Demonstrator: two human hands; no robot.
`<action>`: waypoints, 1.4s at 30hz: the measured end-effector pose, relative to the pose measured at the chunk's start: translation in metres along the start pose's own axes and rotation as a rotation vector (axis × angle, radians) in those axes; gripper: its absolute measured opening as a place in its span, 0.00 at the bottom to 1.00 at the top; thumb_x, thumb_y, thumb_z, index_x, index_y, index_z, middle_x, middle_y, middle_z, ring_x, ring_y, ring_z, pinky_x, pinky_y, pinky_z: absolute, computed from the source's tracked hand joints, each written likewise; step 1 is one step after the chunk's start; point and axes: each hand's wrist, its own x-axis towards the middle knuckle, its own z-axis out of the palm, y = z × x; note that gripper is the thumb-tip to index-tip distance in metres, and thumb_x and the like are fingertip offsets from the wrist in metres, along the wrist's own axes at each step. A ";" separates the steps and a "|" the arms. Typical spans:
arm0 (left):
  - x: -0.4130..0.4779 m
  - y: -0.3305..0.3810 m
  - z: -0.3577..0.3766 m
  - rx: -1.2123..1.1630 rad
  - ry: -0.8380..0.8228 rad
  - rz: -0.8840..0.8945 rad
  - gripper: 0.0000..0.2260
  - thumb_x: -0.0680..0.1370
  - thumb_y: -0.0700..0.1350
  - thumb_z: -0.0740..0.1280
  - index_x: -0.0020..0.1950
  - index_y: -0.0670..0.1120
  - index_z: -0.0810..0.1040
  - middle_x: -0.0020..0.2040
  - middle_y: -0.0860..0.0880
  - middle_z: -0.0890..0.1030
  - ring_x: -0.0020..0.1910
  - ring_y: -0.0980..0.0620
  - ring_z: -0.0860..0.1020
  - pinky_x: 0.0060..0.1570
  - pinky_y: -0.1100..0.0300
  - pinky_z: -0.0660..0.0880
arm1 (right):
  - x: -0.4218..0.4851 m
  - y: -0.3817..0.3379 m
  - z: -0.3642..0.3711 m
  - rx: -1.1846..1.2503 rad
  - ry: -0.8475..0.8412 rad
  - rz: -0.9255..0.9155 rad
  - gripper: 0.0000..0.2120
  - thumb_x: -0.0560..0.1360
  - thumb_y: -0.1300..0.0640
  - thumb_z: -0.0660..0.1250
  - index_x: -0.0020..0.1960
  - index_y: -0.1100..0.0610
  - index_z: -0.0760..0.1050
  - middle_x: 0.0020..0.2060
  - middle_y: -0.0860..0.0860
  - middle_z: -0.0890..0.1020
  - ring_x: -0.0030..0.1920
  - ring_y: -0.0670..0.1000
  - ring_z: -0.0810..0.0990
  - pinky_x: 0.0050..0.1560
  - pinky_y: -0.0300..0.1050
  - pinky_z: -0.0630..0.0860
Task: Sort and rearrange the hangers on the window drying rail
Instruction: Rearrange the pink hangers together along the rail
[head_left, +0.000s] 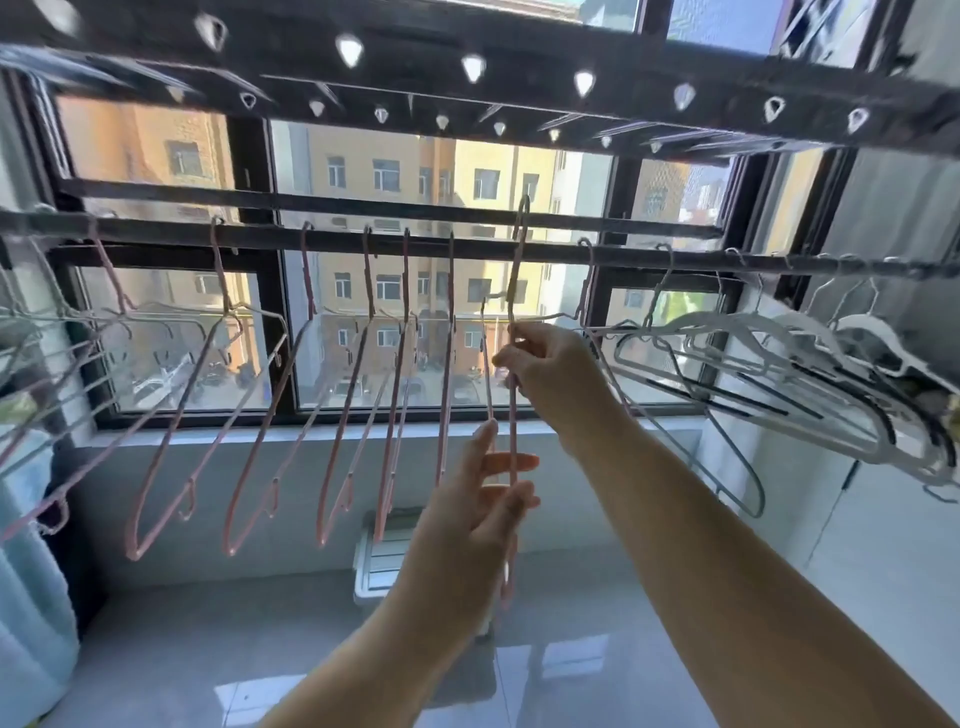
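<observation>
Pink hanger (513, 426): held edge-on at centre frame, between both hands, in front of the window (415, 171). Its hook rises above the level of the drying rail (332, 240); contact between hook and rail cannot be determined.

Right hand (550, 364): raised at the upper section of the pink hanger, just below the neck. Its fingers (501, 358) are curled and pinch the wire.

Left hand (483, 499): positioned lower, at the mid section of the same hanger. Its fingers (514, 462) are curled round the wire, with one digit extended upward alongside it.

Drying rail: a dark bar running left to right across the window. To the left of the held hanger, a row of pink hangers (171, 431) hangs from the rail, spaced apart. To the right, a crowded group of white hangers (779, 374) hangs tilted and overlapping, with a grey hanger (727, 467) nearest the right forearm.

Above, a dark upper rack (415, 78) with teardrop-shaped holes spans the frame. Below the window lies a pale tiled floor (623, 675).
</observation>
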 end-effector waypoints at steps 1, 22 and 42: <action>0.000 0.000 0.000 0.062 -0.030 0.026 0.22 0.75 0.42 0.63 0.64 0.59 0.60 0.52 0.60 0.77 0.47 0.67 0.76 0.47 0.75 0.72 | 0.009 -0.002 -0.003 0.021 -0.001 0.032 0.11 0.76 0.63 0.63 0.57 0.63 0.74 0.37 0.47 0.77 0.35 0.43 0.76 0.32 0.29 0.74; 0.009 -0.050 0.023 0.397 0.178 0.161 0.23 0.73 0.38 0.67 0.54 0.65 0.66 0.40 0.62 0.75 0.47 0.64 0.72 0.44 0.77 0.66 | 0.046 0.040 -0.016 -0.260 -0.123 0.037 0.17 0.79 0.54 0.59 0.64 0.61 0.70 0.55 0.56 0.79 0.51 0.49 0.78 0.49 0.37 0.72; 0.005 -0.062 0.127 0.471 0.065 0.120 0.20 0.74 0.53 0.63 0.66 0.58 0.64 0.57 0.72 0.62 0.56 0.78 0.61 0.56 0.83 0.54 | -0.022 0.099 -0.098 0.168 -0.157 0.316 0.12 0.77 0.62 0.60 0.60 0.56 0.71 0.37 0.48 0.85 0.30 0.42 0.79 0.30 0.33 0.74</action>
